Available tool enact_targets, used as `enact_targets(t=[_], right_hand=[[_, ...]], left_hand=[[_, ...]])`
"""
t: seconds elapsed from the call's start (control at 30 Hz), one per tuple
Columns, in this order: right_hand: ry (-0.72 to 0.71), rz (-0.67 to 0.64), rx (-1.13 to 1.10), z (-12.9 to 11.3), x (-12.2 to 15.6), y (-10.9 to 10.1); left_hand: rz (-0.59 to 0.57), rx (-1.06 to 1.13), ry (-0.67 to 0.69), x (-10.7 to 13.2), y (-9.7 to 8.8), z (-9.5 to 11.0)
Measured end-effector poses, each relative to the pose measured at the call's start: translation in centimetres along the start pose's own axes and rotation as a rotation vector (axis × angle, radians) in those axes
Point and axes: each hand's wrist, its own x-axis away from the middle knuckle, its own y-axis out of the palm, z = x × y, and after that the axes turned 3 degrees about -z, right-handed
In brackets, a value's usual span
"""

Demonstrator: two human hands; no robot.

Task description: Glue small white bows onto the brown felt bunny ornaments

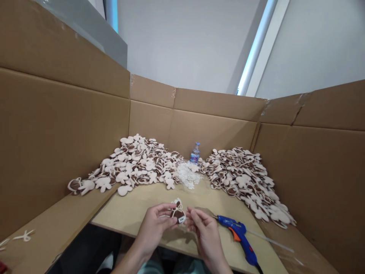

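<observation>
My left hand (155, 224) and my right hand (203, 228) meet over the near edge of a wooden board (134, 207). Both pinch one small flat cut-out piece (178, 213), cream and brown, with a pale bow shape on top. The left fingers grip its left side, the right fingertips its right side. A blue glue gun (238, 234) with an orange trigger lies on the board just right of my right hand, nozzle pointing towards it.
Two large heaps of similar cream and brown cut-outs lie at the back left (134, 163) and back right (245, 175). A pile of small white bits (188, 176) and a water bottle (195, 153) sit between them. Tall cardboard walls (57, 140) surround the space.
</observation>
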Motion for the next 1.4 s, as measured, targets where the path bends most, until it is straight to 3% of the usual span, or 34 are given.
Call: enact_targets(t=[0.23, 0.43, 0.63, 0.73, 1.07, 1.3, 1.4], right_hand=[[-0.044, 0.086, 0.163, -1.6, 0.3, -1.7], [-0.086, 0.113, 0.392, -1.5, 1.0, -3.9], [-0.077, 0.190, 0.521, -1.3, 1.6, -5.7], [-0.080, 0.165, 0.552, -1.1, 1.8, -6.3], [-0.146, 0.126, 0.586, -0.1, 1.4, -7.6], [-0.145, 0.107, 0.601, -0.2, 1.5, -7.3], [-0.149, 0.060, 0.617, 0.0, 1.2, -7.2]], left_hand=[[-0.011, 0.034, -0.011, 0.0, -0.2, 0.1], [-0.007, 0.031, -0.034, -0.3, -0.3, 0.1], [0.054, 0.017, -0.041, -0.4, -0.5, 0.5], [0.054, 0.043, -0.052, -0.4, -0.3, 0.7], [-0.040, 0.013, -0.031, 1.4, 1.1, 2.8], [-0.112, -0.065, -0.015, 2.6, 2.0, 3.6], [-0.259, -0.234, -0.102, 2.4, 2.3, 4.2]])
